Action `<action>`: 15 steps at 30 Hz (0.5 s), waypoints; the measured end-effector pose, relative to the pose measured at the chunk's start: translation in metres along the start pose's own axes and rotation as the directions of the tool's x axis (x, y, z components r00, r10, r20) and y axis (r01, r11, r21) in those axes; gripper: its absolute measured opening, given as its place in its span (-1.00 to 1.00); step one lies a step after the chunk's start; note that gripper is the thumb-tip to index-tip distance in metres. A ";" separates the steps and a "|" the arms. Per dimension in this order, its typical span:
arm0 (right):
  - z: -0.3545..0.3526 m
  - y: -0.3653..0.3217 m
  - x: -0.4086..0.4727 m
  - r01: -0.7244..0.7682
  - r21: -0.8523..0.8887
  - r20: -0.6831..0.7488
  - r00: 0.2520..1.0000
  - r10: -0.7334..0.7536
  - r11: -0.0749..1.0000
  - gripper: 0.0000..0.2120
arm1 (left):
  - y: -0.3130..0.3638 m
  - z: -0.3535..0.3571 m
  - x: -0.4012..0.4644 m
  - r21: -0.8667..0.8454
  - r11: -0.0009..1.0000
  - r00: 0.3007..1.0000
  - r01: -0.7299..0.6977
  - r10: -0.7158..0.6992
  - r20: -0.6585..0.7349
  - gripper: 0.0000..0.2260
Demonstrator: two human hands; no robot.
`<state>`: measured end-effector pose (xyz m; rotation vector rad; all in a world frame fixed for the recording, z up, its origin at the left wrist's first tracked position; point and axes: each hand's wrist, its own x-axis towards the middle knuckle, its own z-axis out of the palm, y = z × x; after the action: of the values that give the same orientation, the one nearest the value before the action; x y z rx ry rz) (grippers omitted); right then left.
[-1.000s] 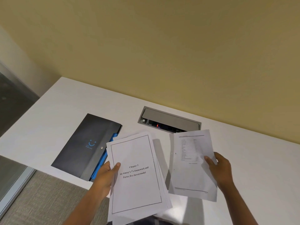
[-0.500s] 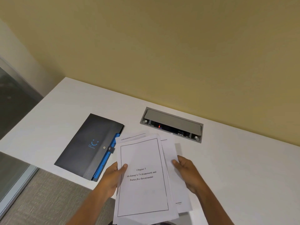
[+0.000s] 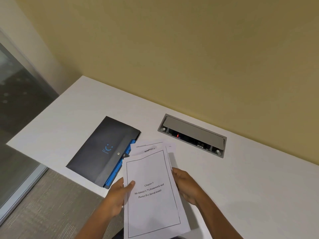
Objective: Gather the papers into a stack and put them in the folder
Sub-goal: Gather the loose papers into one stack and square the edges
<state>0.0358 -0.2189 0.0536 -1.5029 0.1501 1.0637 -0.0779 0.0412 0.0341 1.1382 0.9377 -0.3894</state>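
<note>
I hold a loose stack of white papers [image 3: 151, 200] above the near edge of the table, its top sheet a bordered title page reading "Chapter 3". My left hand [image 3: 117, 199] grips the stack's left edge with the thumb on top. My right hand [image 3: 187, 186] holds the right edge, fingers mostly behind the sheets. Several sheets stick out unevenly at the top. The dark grey folder [image 3: 101, 150] with a blue smiley mark and blue inner pockets lies shut on the table, just left of the stack.
The white table [image 3: 250, 187] runs along a yellow wall. A grey cable box [image 3: 191, 133] with its lid raised is set into the tabletop behind the papers. Carpet floor [image 3: 43, 207] and a glass panel [image 3: 19, 107] lie to the left.
My right hand brought its single sheet over and slid it into the stack in my left hand. Both hands now hold the stack by its sides.
</note>
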 end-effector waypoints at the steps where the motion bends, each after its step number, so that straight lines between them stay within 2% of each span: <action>1: 0.001 -0.005 0.003 -0.017 -0.063 -0.006 1.000 0.016 0.998 -0.65 | -0.002 -0.002 0.001 -0.017 1.000 0.999 -0.016 0.015 -0.038 -0.77; 3: 0.002 -0.016 0.015 -0.022 -0.197 -0.087 0.996 0.005 0.980 -0.55 | -0.005 -0.007 0.002 -0.069 0.997 0.994 -0.041 0.034 -0.103 -0.80; 5: 0.001 -0.025 0.033 -0.003 -0.338 -0.235 0.969 -0.082 0.941 -0.58 | -0.008 -0.013 0.003 -0.108 0.993 0.990 -0.051 0.036 -0.139 -0.82; 6: -0.001 -0.029 0.043 -0.002 -0.429 -0.296 0.945 -0.139 0.903 -0.59 | -0.009 -0.016 0.003 -0.123 0.991 0.988 -0.054 0.035 -0.151 -0.83; 7: -0.004 -0.033 0.052 -0.012 -0.528 -0.321 0.929 -0.186 0.849 -0.53 | -0.010 -0.020 0.004 -0.135 0.989 0.986 -0.055 0.032 -0.164 -0.83; 11: -0.014 -0.048 0.080 -0.043 -0.775 -0.254 0.935 -0.248 0.631 -0.01 | -0.016 -0.037 0.006 -0.179 0.983 0.985 -0.052 0.021 -0.171 -0.79; 13: -0.017 -0.049 0.091 -0.065 -0.848 -0.218 0.948 -0.233 0.526 0.15 | -0.017 -0.044 0.008 -0.200 0.978 0.987 -0.054 0.021 -0.161 -0.78; 15: -0.016 -0.047 0.098 -0.098 -0.907 -0.201 0.955 -0.217 0.409 0.20 | -0.016 -0.051 0.008 -0.226 0.973 0.985 -0.055 0.016 -0.173 -0.79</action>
<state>0.1302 -0.1735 0.0193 -2.6739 -0.3763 0.8574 -0.1063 0.0813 0.0125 0.9847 1.0806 -0.1502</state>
